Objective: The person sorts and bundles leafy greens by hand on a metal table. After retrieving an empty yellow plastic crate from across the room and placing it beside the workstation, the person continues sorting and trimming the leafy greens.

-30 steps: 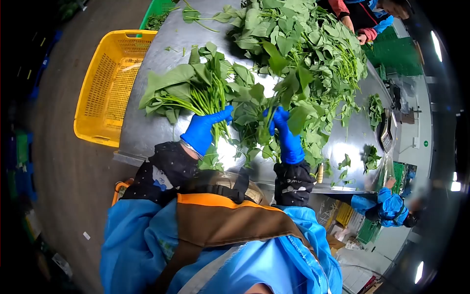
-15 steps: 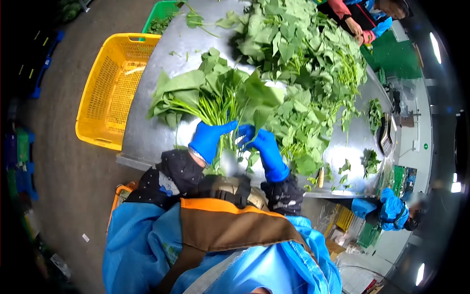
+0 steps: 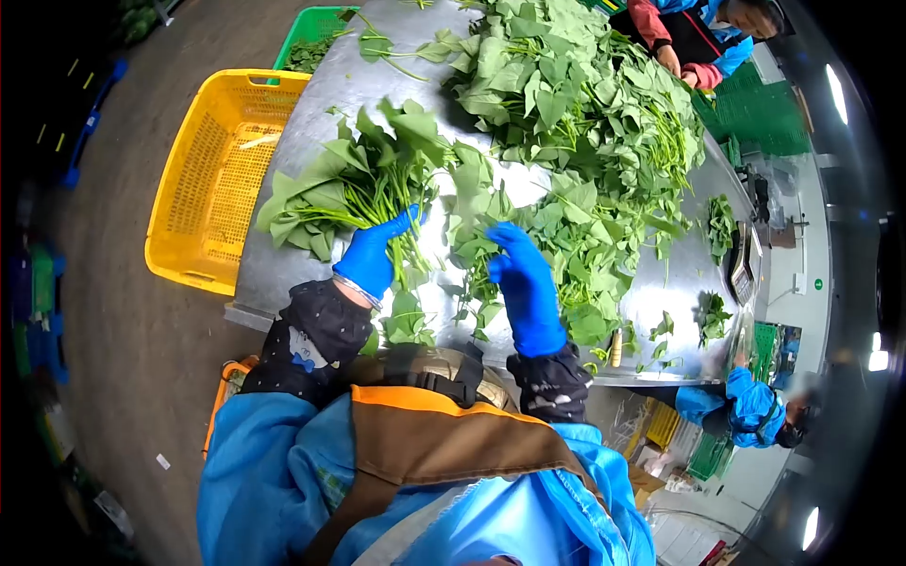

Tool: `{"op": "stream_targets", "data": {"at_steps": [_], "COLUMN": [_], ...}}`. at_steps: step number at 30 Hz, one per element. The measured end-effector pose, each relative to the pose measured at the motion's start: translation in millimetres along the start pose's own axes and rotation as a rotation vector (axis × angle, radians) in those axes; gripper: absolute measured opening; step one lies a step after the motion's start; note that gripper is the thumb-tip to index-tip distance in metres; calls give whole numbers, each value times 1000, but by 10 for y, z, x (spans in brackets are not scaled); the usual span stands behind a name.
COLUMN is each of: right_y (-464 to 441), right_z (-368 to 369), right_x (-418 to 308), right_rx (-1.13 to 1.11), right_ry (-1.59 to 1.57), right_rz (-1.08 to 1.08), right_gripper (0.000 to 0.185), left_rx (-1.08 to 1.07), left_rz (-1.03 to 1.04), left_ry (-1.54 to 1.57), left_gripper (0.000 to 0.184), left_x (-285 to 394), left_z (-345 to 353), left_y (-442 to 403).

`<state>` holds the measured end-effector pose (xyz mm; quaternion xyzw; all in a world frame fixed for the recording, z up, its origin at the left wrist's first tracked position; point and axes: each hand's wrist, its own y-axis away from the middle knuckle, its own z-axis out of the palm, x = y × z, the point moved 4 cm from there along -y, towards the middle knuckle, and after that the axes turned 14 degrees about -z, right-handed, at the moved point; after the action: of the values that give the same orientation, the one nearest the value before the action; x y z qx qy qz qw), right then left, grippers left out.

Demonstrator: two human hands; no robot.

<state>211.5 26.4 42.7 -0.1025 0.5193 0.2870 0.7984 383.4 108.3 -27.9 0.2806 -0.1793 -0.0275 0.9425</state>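
My left hand (image 3: 370,259), in a blue glove, is wrapped round the stems of a bunch of leafy greens (image 3: 321,198). Broad leaves fan out to the left and upward from the grip, and stem ends poke out below. Blue-gloved too, my right hand (image 3: 525,291) is raised over the near side of the table with its fingers curved apart and nothing visible in them. Just beyond it lies a large heap of the same long-stemmed leaves (image 3: 585,104). Loose leafy stems (image 3: 406,321) are scattered on the metal between my hands and my body.
The metal table (image 3: 269,294) has a yellow plastic basket (image 3: 165,212) at its left and a green crate (image 3: 302,28) behind that. A wooden handle (image 3: 616,348) lies near the front edge. One person (image 3: 684,33) works across the table, another (image 3: 752,406) at right.
My left hand has moved left and slightly up with the bunch. My right hand has drawn away to the right, so the hands are farther apart.
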Motion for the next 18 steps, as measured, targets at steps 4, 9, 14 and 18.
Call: {"op": "stream_targets", "data": {"at_steps": [4, 9, 14, 18], "right_y": [-97, -52, 414, 316], "right_z": [166, 249, 308, 273], "right_x": [278, 561, 690, 195], "right_rx": [-231, -392, -1028, -428], "right_ry": [503, 819, 1015, 1161], "right_rz": [-91, -323, -273, -542], "right_gripper": [47, 25, 16, 21], "left_rx": [-138, -151, 163, 345], "left_rz": [-189, -20, 121, 312], "left_ry": [17, -228, -87, -97], "left_gripper": [30, 28, 22, 35], "left_x": [-142, -138, 207, 433], "left_z": [-73, -293, -317, -233], "left_y": [72, 9, -5, 72]}}
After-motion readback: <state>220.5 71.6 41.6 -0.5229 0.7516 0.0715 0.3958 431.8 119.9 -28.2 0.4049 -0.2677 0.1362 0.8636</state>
